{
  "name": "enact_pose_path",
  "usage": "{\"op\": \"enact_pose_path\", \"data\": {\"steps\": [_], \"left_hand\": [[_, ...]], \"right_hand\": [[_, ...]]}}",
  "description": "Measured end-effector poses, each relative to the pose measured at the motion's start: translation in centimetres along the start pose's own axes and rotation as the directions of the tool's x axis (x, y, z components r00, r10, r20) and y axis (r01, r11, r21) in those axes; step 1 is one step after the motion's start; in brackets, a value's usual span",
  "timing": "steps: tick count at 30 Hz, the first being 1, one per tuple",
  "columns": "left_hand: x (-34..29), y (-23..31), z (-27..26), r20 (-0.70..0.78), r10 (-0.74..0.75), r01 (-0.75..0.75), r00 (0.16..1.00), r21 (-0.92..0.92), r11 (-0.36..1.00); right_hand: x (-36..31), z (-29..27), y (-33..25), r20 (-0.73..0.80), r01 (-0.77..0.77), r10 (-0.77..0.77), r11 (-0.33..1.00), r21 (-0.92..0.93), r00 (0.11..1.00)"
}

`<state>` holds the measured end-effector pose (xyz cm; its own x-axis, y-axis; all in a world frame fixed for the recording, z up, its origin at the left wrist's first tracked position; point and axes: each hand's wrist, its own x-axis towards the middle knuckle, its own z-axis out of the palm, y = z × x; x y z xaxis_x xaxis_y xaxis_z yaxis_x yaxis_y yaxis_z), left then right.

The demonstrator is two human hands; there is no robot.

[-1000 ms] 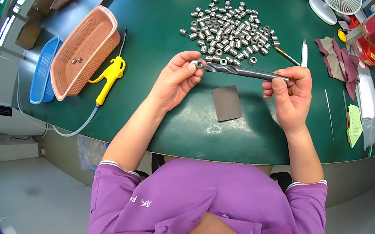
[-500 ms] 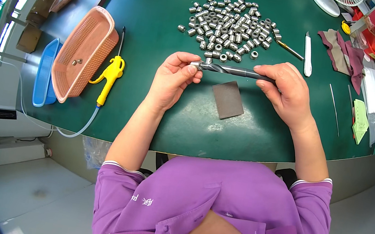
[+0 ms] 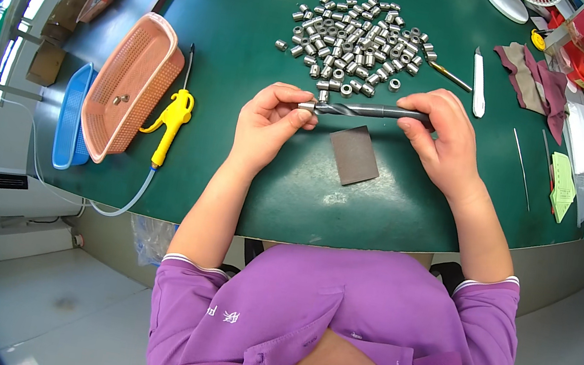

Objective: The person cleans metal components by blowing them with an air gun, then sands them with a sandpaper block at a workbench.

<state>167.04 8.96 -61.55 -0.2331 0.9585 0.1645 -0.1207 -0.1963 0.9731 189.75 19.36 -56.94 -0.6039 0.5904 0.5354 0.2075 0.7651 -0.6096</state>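
While the left hand (image 3: 271,122) pinches a short silver metal sleeve (image 3: 305,106) between thumb and forefinger, the right hand (image 3: 441,133) grips the shank of a long dark metal drill bit (image 3: 372,110), fingers over and thumb beneath. The bit lies nearly level between the hands, its left end meeting the sleeve; how deep it reaches inside cannot be told.

Taking the bit as the clock's centre, with twelve away from the person, the near edge of the dark green table (image 3: 289,201) runs across six o'clock, and the forearms cross it at seven and five. Between them, a stretch of green surface reaches from a brown rectangular abrasive sheet (image 3: 355,156), at six, to that edge. At twelve, a loose heap of silver sleeves (image 3: 356,44) hems in the far side, its nearest pieces just beyond the bit.

The heaped sleeves are smooth, shiny and hollow; the bit's left part is spiral-fluted, its shank plain; the sheet looks matt. At nine stands a salmon perforated plastic basket (image 3: 111,96), a yellow plastic air gun (image 3: 175,114) beside it. A slim white knife (image 3: 480,82) lies towards two, near a crumpled maroon-and-beige cloth (image 3: 539,92).
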Motion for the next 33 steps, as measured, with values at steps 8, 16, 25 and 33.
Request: {"op": "enact_pose_path", "data": {"steps": [8, 16, 25, 33], "left_hand": [[-0.1, 0.2, 0.5, -0.026, 0.25, -0.235, 0.968, 0.258, 0.937], [0.8, 0.1, -0.2, -0.232, 0.312, -0.261, 0.921, 0.227, 0.938], [1.4, -0.6, -1.1, -0.247, -0.11, 0.048, 0.963, -0.245, 0.968], [1.0, -0.8, -1.1, -0.196, -0.152, 0.104, 0.969, -0.232, 0.967]], "right_hand": [[-0.9, 0.4, 0.5, 0.023, -0.177, 0.177, 0.984, 0.005, 0.984], [0.5, -1.5, 2.6, 0.092, -0.481, 0.513, 0.707, 0.519, 0.854], [-2.2, -12.5, 17.5, -0.721, -0.66, 0.241, 0.65, -0.377, 0.649], [-3.5, -12.6, 17.6, -0.611, -0.708, 0.357, 0.354, -0.611, 0.706]]}}
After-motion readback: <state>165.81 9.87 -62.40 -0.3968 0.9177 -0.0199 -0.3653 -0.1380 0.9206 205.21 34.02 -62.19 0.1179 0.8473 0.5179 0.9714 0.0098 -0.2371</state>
